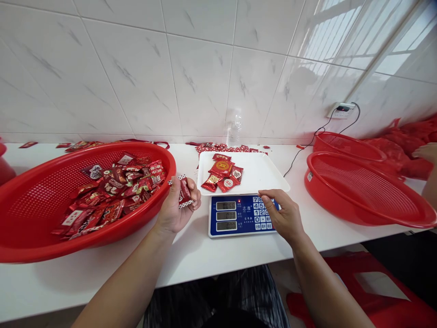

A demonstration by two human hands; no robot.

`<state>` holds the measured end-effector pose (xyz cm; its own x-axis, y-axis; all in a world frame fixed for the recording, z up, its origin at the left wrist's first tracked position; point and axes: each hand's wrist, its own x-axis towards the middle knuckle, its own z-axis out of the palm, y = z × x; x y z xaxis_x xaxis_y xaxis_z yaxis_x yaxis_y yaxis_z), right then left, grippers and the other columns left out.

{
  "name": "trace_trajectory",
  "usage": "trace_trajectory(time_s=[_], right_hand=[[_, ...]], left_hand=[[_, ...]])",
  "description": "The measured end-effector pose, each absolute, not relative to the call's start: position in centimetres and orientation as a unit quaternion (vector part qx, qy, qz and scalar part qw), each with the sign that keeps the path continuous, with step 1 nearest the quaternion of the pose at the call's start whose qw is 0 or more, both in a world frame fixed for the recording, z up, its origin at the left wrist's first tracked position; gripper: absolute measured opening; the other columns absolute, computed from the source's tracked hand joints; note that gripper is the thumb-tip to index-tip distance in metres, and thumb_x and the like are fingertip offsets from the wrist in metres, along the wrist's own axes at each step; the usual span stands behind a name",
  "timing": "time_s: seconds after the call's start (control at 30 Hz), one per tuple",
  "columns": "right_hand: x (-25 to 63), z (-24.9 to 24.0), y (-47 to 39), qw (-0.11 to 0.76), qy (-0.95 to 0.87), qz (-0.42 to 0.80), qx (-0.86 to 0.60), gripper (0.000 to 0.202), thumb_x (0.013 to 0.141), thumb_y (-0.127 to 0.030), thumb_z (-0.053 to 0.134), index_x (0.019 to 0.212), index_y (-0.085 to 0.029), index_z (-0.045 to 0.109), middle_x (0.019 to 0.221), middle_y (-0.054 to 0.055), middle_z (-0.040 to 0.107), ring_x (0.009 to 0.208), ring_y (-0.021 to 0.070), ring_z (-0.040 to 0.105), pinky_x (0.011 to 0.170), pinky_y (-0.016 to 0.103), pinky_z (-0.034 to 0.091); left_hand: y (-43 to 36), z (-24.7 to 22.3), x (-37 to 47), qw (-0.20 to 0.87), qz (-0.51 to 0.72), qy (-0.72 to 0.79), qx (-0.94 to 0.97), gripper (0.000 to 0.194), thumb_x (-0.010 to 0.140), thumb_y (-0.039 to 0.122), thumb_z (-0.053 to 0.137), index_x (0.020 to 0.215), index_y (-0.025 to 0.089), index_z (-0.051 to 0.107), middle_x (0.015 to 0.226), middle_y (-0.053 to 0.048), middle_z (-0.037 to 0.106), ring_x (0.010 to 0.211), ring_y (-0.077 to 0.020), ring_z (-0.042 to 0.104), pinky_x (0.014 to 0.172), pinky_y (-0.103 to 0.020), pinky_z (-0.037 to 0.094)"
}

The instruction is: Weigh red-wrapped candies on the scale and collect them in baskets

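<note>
My left hand (177, 207) is closed around a few small red snack packets (185, 192), one with a dotted edge, between the basket and the scale. Over the keypad of a blue digital scale (247, 214), my right hand (282, 212) has its thumb and fingertips close together near the tray's front edge; whether anything is pinched there I cannot make out. On the scale's white tray (262, 171) several red snack packets (221, 167) lie in a cluster on the left side. The top display seems to read 0.066.
A red basket (167, 159) of snack packets stands at left. More packets (221, 148) lie along the wall by a clear bottle (235, 130). Red baskets (341, 200) and red mesh bags (396, 141) are at right, near another person's hand (426, 152). A cable runs to a socket (341, 110).
</note>
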<state>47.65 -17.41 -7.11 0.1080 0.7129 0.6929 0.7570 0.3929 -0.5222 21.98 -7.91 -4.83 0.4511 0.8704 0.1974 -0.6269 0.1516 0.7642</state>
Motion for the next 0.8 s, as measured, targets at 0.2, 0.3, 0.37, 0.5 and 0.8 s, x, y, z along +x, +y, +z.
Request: trace_trajectory(time_s=[0.2, 0.3, 0.37, 0.5, 0.8], right_hand=[[47.63, -7.05, -17.52, 0.500, -0.668, -0.020, -0.551, 0.016, 0.092, -0.027, 0.052, 0.102, -0.024, 0.064, 0.094, 0.002, 0.069, 0.090, 0.0172, 0.062, 0.078, 0.033, 0.049], [47.63, -7.11, -17.53, 0.499, -0.667, -0.022, -0.552, 0.016, 0.092, -0.028, 0.052, 0.102, -0.025, 0.064, 0.094, 0.002, 0.069, 0.090, 0.0171, 0.062, 0.078, 0.032, 0.050], [47.62, -7.13, -17.52, 0.497, -0.669, -0.022, -0.553, 0.016, 0.092, -0.028, 0.052, 0.102, -0.025, 0.064, 0.094, 0.002, 0.069, 0.090, 0.0170, 0.062, 0.078, 0.032, 0.050], [47.59, -7.10, -17.49, 0.496, -0.668, -0.023, -0.555, 0.016, 0.092, -0.028, 0.052, 0.102, -0.025, 0.064, 0.095, 0.002, 0.069, 0.091, 0.0168, 0.062, 0.079, 0.032, 0.050], [47.61, -7.13, -17.54, 0.493, -0.668, -0.015, -0.558, 0.017, 0.092, -0.030, 0.051, 0.102, -0.025, 0.064, 0.095, 0.003, 0.069, 0.091, 0.0185, 0.063, 0.078, 0.034, 0.051]], left_hand=[[-8.13, -4.72, 22.10, 0.745, 0.499, 0.151, 0.416, 0.046, 0.077, 0.060, 0.058, 0.067, 0.016, 0.051, 0.056, 0.001, 0.050, 0.048, -0.0088, 0.043, 0.043, -0.019, 0.036], [-8.24, -4.67, 22.12, 0.743, 0.494, 0.152, 0.426, 0.045, 0.075, 0.059, 0.062, 0.067, 0.016, 0.051, 0.056, 0.002, 0.050, 0.048, -0.0085, 0.043, 0.043, -0.018, 0.036], [-8.22, -4.66, 22.11, 0.744, 0.492, 0.152, 0.426, 0.045, 0.074, 0.059, 0.063, 0.067, 0.016, 0.051, 0.053, 0.003, 0.049, 0.045, -0.0077, 0.041, 0.041, -0.018, 0.034], [-7.95, -4.74, 22.01, 0.749, 0.499, 0.154, 0.408, 0.047, 0.075, 0.062, 0.059, 0.067, 0.017, 0.051, 0.050, 0.004, 0.045, 0.042, -0.0065, 0.037, 0.039, -0.016, 0.032], [-7.76, -5.04, 21.98, 0.748, 0.504, 0.154, 0.402, 0.044, 0.076, 0.060, 0.061, 0.074, 0.017, 0.054, 0.055, 0.003, 0.050, 0.046, -0.0070, 0.042, 0.042, -0.017, 0.037]])
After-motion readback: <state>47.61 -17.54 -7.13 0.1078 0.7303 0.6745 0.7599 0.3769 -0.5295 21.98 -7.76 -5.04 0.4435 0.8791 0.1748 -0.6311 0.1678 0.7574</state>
